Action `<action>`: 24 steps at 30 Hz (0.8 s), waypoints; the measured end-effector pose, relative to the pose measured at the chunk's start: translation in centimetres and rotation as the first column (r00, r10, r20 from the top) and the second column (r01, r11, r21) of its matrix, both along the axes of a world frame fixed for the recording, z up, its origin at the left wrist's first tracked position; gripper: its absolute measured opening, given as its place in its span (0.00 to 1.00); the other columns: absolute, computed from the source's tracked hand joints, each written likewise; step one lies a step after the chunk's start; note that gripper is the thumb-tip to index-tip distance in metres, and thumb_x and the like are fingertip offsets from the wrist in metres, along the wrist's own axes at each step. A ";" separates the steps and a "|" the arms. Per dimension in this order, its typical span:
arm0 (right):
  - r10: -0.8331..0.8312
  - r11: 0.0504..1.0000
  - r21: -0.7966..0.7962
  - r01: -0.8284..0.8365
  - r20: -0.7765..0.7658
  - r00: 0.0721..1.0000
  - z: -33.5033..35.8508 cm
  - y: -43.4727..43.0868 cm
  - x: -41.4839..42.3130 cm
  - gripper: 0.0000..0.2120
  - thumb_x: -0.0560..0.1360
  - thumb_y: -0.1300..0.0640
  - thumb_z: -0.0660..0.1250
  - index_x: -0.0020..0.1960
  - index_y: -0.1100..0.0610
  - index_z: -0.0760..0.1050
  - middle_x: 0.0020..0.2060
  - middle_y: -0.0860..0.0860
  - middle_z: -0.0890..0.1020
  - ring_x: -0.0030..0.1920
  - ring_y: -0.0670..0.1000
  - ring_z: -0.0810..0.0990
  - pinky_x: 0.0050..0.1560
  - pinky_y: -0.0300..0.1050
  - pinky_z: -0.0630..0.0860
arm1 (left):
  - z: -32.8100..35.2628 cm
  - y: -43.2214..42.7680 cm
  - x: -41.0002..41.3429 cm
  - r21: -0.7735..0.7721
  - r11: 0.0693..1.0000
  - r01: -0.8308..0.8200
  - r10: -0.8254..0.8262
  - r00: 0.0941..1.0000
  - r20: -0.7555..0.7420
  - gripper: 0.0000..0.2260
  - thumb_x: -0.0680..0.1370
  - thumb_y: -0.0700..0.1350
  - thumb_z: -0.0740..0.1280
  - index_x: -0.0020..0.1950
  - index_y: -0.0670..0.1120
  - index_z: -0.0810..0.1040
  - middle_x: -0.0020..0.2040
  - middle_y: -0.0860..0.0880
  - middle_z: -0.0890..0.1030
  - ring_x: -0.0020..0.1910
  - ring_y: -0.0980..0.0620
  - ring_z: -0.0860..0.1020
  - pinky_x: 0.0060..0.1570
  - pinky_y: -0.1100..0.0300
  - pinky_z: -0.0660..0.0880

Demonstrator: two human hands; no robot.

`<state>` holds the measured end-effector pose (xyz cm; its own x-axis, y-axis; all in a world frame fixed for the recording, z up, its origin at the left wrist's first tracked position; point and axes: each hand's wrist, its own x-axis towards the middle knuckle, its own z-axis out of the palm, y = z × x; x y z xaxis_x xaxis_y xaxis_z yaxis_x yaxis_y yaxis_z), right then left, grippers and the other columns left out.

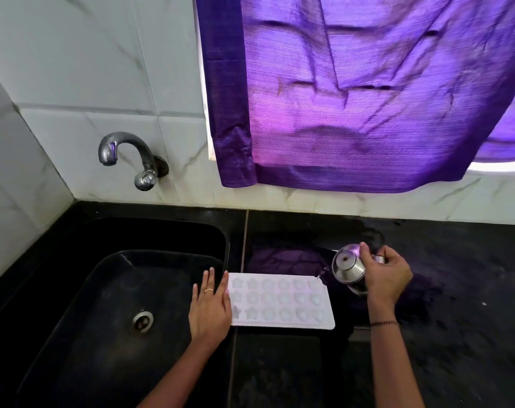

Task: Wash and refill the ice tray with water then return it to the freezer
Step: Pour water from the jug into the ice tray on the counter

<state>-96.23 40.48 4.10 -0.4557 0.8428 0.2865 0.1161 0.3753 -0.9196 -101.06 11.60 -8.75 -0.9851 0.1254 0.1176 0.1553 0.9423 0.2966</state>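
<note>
Black sink [73, 304] fills the counter's left end, w/ drain [142, 319] in its floor. Steel tap [126, 151] is on the tiled wall above the sink's far-left corner.

L hand [210, 307] lies flat, palm down, fingers straight & close together, over the sink's right rim. Its right side touches the tray's left edge and it has hold of nothing. Ring on one finger.

White ice tray [279, 301] sits flat on the black counter [471, 304] just right of the sink, long side running left-right. It has 3 rows of 6 cells, stars at left, rounder shapes to the right. Can't tell how full the cells are.

Small steel pot [347, 267] hangs tipped just off the tray's far-right corner. A thin stream of water [322, 272] leaves its left side and lands at that corner. R hand [385, 273] grips the pot from the right, fingers curled round it, thumb on top. Thread band [384, 323] on that wrist.

Purple curtain [353, 98] hangs on the wall behind, reflected in the counter.
</note>
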 end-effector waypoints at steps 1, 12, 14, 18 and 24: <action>-0.001 1.000 0.005 0.001 0.001 1.000 0.0 0.0 0.0 0.18 0.70 0.60 0.73 0.29 0.63 0.67 0.25 0.54 0.70 0.26 0.47 0.64 0.27 0.33 0.65 | 0.0 0.0 0.0 0.002 1.000 0.000 0.000 1.000 0.000 0.31 0.76 0.54 0.35 0.75 0.51 0.59 0.77 0.46 0.58 0.77 0.50 0.51 0.73 0.53 0.46; -0.026 0.999 -0.025 0.025 -0.022 0.999 -0.2 -0.1 0.5 0.17 0.71 0.60 0.73 0.29 0.63 0.68 0.24 0.51 0.69 0.26 0.46 0.64 0.26 0.29 0.66 | 0.2 0.0 0.1 0.023 1.000 0.002 -0.002 1.000 -0.003 0.30 0.76 0.54 0.36 0.75 0.50 0.59 0.76 0.45 0.58 0.76 0.50 0.52 0.74 0.52 0.47; -0.031 0.997 -0.071 0.028 -0.040 0.999 -0.2 -0.1 0.7 0.19 0.71 0.60 0.73 0.28 0.61 0.66 0.23 0.50 0.68 0.25 0.45 0.63 0.28 0.36 0.66 | 0.2 0.0 0.1 0.017 1.000 0.002 -0.002 1.000 -0.001 0.30 0.76 0.54 0.36 0.75 0.50 0.60 0.76 0.45 0.59 0.76 0.50 0.53 0.74 0.51 0.48; -0.020 0.991 -0.135 0.008 -0.087 0.996 0.2 -0.3 1.1 0.22 0.71 0.61 0.73 0.26 0.57 0.62 0.23 0.50 0.67 0.23 0.45 0.63 0.27 0.32 0.65 | 0.3 0.0 0.1 0.016 1.000 0.007 -0.007 1.000 0.001 0.31 0.76 0.54 0.35 0.75 0.50 0.60 0.76 0.45 0.59 0.76 0.49 0.53 0.74 0.51 0.48; -0.002 0.988 -0.155 -0.016 -0.113 0.994 0.5 -0.2 1.7 0.23 0.70 0.61 0.73 0.27 0.58 0.61 0.24 0.50 0.64 0.23 0.43 0.61 0.26 0.30 0.63 | 0.4 0.0 0.2 0.011 1.000 0.010 -0.010 1.000 0.014 0.33 0.74 0.54 0.33 0.76 0.50 0.58 0.77 0.46 0.56 0.77 0.50 0.50 0.74 0.52 0.45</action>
<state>-94.50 40.30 4.64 -0.4343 0.8779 0.2018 0.0066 0.2271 -0.9738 -100.86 11.62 -8.33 -0.9854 0.1340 0.1053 0.1605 0.9375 0.3088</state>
